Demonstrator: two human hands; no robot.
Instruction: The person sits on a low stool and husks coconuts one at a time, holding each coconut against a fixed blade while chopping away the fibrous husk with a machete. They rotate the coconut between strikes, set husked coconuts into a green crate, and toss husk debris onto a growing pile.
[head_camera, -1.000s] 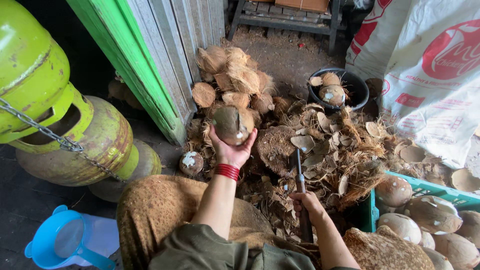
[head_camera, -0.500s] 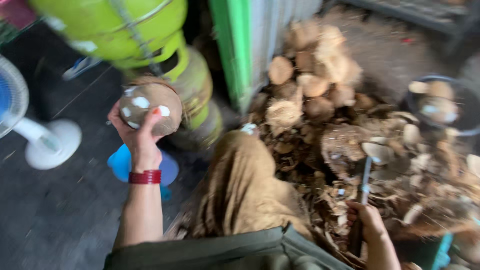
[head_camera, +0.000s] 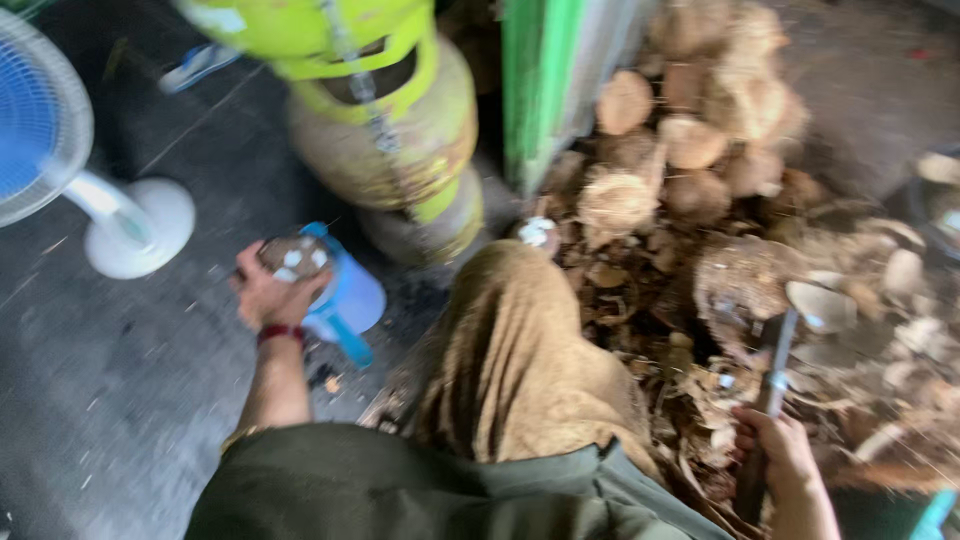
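While right hand (head_camera: 775, 450) fingers grip the knife (head_camera: 770, 395), left hand (head_camera: 268, 292) has lowered its clasped coconut (head_camera: 293, 256).

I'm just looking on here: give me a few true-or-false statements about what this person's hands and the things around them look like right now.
1. The left hand holds a coconut over a blue jug. True.
2. The right hand is empty. False: it grips a knife, blade pointing up toward the husk pile.
3. A white fan stands on the floor at the left. True.
4. The gas cylinders are red. False: they are yellow-green.
5. A red band sits on the left wrist. True.
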